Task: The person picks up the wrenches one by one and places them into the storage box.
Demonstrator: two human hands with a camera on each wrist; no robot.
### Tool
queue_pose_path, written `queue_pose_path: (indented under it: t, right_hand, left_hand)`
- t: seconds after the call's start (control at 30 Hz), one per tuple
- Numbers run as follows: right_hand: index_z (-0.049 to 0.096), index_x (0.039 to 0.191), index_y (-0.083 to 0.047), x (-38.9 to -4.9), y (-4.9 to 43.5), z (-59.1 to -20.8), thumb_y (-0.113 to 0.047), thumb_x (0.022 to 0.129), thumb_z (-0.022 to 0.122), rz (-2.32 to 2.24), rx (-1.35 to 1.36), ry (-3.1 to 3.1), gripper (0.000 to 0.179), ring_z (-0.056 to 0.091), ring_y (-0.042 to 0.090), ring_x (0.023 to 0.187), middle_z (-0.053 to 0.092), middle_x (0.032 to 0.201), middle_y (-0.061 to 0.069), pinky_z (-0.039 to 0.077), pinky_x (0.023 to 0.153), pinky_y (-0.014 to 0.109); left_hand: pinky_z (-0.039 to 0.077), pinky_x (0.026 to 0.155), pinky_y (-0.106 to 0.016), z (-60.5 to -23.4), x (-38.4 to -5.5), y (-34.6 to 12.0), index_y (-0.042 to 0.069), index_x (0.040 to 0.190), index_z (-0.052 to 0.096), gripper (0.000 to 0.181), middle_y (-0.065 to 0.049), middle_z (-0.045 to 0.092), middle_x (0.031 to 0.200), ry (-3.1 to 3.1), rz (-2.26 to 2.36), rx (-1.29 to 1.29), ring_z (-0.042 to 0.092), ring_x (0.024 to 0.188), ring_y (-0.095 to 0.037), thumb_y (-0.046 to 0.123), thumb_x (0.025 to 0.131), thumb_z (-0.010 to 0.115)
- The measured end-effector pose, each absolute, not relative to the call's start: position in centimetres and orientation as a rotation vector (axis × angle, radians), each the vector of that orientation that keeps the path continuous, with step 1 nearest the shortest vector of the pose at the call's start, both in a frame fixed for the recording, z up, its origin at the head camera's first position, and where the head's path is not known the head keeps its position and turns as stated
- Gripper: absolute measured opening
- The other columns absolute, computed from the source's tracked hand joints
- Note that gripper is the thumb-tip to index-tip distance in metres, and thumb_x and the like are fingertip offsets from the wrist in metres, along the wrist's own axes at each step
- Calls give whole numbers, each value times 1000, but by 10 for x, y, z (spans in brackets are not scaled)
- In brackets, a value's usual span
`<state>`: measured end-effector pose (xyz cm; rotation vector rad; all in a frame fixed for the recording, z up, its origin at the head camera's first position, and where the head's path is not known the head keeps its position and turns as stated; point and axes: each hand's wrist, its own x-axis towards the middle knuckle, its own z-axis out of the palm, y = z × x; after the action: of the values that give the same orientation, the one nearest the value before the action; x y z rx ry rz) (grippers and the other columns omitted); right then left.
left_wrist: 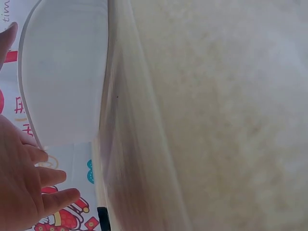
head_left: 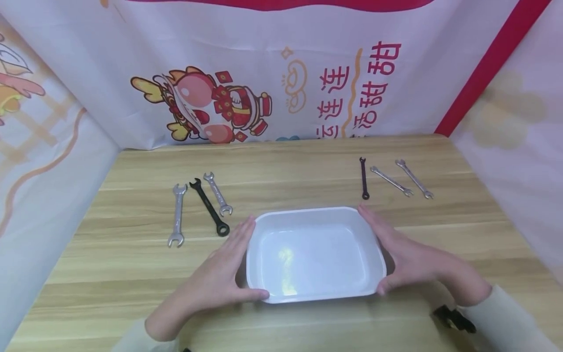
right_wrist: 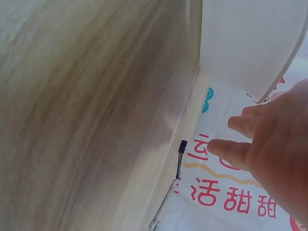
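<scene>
A white rectangular plastic basin (head_left: 316,259) with rounded corners is at the near middle of the wooden table, with nothing inside it. My left hand (head_left: 220,274) grips its left end, thumb on the near corner and fingers along the far one. At the opposite end, my right hand (head_left: 409,256) holds it the same way, thumb low and fingers reaching the far corner. The left wrist view shows the basin's outer wall (left_wrist: 67,72) beside my fingertips. In the right wrist view, my fingers stretch past the basin's rim.
Left of the basin lie a silver open-end wrench (head_left: 177,215), a black combination wrench (head_left: 210,208) and a shorter silver wrench (head_left: 218,194). Toward the back right lie a small dark wrench (head_left: 364,178) and two slim silver wrenches (head_left: 391,181). A printed cloth (head_left: 281,73) hangs behind the table.
</scene>
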<state>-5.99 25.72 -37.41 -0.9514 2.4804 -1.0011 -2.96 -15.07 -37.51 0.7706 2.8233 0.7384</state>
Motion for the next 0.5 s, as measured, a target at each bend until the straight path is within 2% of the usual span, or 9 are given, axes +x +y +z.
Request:
queue_pose_path:
  t: [0.07, 0.17, 0.3, 0.5]
  right_hand:
    - [-9, 160, -20, -59, 258, -375, -53, 59, 92, -991, -948, 2492, 147, 11, 36, 152, -1, 168, 11, 25, 113, 61]
    - [-8, 160, -16, -57, 258, -377, -53, 57, 92, -951, -942, 2525, 149, 8, 36, 154, -3, 169, 11, 22, 113, 60]
    - [-7, 160, -15, -56, 258, -379, -48, 55, 94, -906, -903, 2547, 150, 4, 38, 154, -7, 169, 8, 21, 110, 68]
    - [-7, 160, -14, -56, 259, -378, -51, 55, 93, -881, -894, 2560, 150, 4, 40, 154, -7, 169, 10, 24, 110, 70]
  left_hand:
    - [29, 116, -62, -376, -30, -151, 13, 161, 3, 134, -6, 3, 169, 2816, 737, 768, 15, 154, -35, 74, 66, 75]
    - [28, 117, -61, -377, -31, -151, 12, 161, 2, 138, -6, 2, 169, 2806, 728, 758, 14, 155, -34, 75, 63, 77]
    - [26, 118, -59, -377, -32, -151, 12, 161, 0, 143, -4, -1, 169, 2788, 713, 733, 11, 155, -31, 77, 60, 78]
    - [23, 120, -56, -377, -35, -150, 11, 161, -1, 144, -4, -3, 168, 2765, 724, 720, 9, 156, -31, 77, 60, 78]
